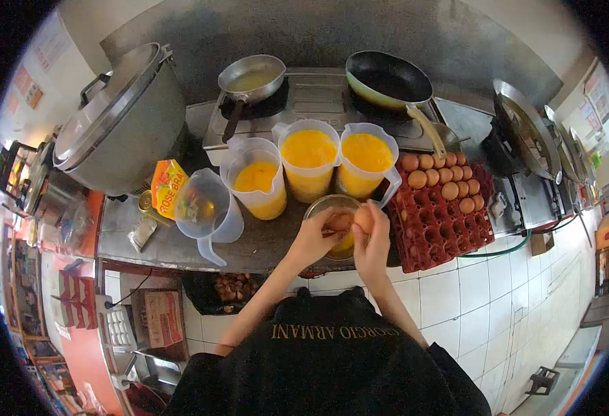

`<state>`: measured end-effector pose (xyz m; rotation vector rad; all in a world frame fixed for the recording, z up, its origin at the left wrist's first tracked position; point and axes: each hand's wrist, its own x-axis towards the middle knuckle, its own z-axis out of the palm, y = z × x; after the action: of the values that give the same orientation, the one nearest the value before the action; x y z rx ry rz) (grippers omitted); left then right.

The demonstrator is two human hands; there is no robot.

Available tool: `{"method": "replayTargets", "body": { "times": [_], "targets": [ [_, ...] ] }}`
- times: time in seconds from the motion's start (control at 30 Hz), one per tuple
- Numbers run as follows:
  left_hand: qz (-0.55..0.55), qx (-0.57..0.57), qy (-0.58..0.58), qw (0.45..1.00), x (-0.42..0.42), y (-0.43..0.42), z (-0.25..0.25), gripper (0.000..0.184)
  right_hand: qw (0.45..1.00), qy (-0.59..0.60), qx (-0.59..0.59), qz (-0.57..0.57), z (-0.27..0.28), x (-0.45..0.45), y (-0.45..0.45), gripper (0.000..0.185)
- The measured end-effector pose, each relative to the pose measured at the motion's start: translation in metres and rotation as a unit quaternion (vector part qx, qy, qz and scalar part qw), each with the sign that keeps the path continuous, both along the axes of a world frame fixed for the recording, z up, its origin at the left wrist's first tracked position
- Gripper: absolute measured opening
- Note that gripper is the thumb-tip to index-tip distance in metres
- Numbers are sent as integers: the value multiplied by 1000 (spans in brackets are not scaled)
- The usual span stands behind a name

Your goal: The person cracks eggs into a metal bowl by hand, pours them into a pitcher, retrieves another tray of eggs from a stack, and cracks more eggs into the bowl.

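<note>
My right hand (372, 243) is closed around a brown egg (364, 219), held over a clear bowl (313, 207) on the counter's front edge. Close beside it, my left hand (313, 239) curls its fingers at a brownish shape in shadow, which I cannot make out for sure. Yellow egg (345, 245) shows low in the bowl, partly hidden by both hands. Behind the bowl stand a left jug (254, 182), a middle jug (309, 154) and a right jug (365, 156), each holding yellow liquid. Right of my hands, a stack of red egg trays (437, 232) carries several brown eggs (450, 175) at its far end.
A nearly empty plastic jug (211, 215) and an orange packet (169, 186) stand left, near a large lidded pot (128, 132). Behind are a small pan (252, 75) and a frying pan (390, 80) on a stove (315, 97). Eggshells (235, 286) lie in a black bin below.
</note>
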<state>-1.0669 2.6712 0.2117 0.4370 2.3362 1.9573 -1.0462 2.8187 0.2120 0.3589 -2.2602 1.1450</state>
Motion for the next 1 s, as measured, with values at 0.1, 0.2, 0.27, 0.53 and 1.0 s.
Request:
{"method": "replayTargets", "body": {
  "times": [0.1, 0.2, 0.27, 0.53, 1.0],
  "targets": [
    [-4, -3, 13, 1000, -1, -7, -4, 45, 929, -169, -321, 74, -12, -8, 5, 42],
    [-19, -32, 48, 998, -8, -13, -10, 46, 929, -197, -301, 88, -8, -9, 10, 38],
    [-22, -50, 71, 996, -10, -15, -10, 45, 937, -179, -291, 75, -2, -8, 6, 39],
    [-21, 3, 72, 997, -12, -12, -1, 36, 978, -133, -146, 61, -7, -18, 11, 38],
    [-16, -22, 83, 996, -21, -16, -14, 47, 959, -218, -8, 179, 5, -37, 28, 36]
  ]
}}
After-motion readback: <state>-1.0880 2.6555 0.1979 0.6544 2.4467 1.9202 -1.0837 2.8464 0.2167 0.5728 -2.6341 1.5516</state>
